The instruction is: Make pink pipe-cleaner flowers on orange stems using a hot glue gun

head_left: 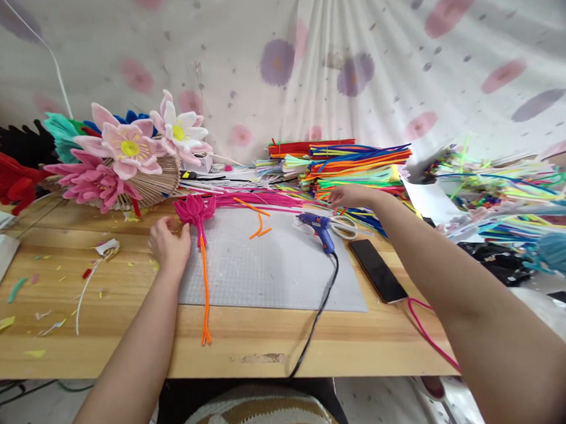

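My left hand (170, 244) rests on the table at the left edge of the cutting mat, thumb and fingers apart. Right beside it lies a magenta pipe-cleaner flower (196, 212), whose orange stem (205, 290) runs down across the mat. My right hand (351, 195) reaches over to the back of the table, fingers pointing down at the piled pipe cleaners (361, 168); the fingertips are partly hidden. Just below that hand are white-handled scissors (343, 228) and a blue glue gun (320, 230). Short orange pipe-cleaner pieces (259, 223) lie on the grey cutting mat (261, 274).
Finished pipe-cleaner flowers (129, 147) stand back left. A phone (377, 271) lies right of the mat, with a pink cable (428, 337). The glue gun's black cord (323, 309) hangs over the front edge. Scraps (17, 290) litter the left side; more pipe cleaners (512, 180) lie right.
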`<state>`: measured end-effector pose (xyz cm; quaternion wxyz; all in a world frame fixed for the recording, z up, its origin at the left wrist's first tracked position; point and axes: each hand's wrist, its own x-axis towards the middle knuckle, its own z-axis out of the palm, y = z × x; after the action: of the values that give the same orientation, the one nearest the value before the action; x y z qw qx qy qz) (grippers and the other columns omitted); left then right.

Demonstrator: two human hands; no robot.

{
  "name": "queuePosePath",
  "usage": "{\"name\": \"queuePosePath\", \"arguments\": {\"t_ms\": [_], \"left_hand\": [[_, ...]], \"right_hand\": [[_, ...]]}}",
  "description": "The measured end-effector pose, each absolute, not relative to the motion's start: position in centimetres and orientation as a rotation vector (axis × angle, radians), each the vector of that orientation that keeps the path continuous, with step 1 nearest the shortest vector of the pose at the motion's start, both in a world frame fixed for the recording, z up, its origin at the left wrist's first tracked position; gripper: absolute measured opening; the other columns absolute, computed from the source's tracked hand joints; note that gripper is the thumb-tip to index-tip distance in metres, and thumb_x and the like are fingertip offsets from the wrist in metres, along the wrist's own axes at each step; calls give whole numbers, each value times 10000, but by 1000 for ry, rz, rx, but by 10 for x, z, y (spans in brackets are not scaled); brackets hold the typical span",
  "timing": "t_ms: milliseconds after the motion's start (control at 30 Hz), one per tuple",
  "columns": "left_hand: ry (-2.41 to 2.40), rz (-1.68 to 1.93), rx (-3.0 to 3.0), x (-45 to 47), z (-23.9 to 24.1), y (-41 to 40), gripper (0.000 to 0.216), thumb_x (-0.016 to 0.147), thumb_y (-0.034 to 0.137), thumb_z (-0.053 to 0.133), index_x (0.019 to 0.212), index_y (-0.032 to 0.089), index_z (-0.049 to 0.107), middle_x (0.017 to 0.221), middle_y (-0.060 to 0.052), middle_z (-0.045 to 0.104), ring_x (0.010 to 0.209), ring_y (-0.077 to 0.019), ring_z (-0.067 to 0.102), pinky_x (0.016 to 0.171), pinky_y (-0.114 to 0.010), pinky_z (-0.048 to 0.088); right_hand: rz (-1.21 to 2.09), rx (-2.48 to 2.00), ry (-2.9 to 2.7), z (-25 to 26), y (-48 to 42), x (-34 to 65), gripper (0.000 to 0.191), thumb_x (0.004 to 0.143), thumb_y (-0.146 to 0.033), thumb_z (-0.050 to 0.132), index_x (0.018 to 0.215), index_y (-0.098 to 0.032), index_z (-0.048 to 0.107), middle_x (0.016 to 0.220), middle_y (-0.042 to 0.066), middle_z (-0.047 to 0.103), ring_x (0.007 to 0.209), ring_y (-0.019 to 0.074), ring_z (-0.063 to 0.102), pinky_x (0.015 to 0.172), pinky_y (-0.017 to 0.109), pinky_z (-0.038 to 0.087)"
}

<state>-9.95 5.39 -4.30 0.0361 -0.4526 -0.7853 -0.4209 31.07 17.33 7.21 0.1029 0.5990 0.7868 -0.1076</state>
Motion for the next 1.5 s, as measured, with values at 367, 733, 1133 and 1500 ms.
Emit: {"name": "queuePosePath", "arguments": {"t_ms": [367,733,1133,1500], "left_hand": [[-2569,-1231,-1679,-85,-43,47,303,781,481,449,808,200,561,843,-70,600,722,-189,549,640,-298,391],[-2800,-2039,-1506,-82,-42,53,88,751,261,540,722,179,550,672,-29,595,667,-172,596,643,-301,444],[-2079,-4161,-692,-90,-24,50,327,918,210,278,801,114,567,538,38,375,366,-7,316,349,-105,289],[-2092,-4166,-548,-78,-26,50,228,888,141,374,737,112,542,632,7,515,423,6,428,417,-94,390]], "right_hand": [[-36,1374,2661,31,169,117,260,789,-231,505,1012,-193,633,1016,96,648,916,236,589,700,302,428],[177,1568,2780,-25,176,87,318,836,-111,348,1045,-110,588,1080,168,563,1023,243,501,796,348,430],[-389,2001,3017,42,201,107,86,697,-218,513,745,-158,550,846,52,581,830,177,522,741,282,404],[-1987,2022,3115,100,188,102,79,749,-182,454,676,-169,425,657,-38,462,666,76,485,716,241,417]]}}
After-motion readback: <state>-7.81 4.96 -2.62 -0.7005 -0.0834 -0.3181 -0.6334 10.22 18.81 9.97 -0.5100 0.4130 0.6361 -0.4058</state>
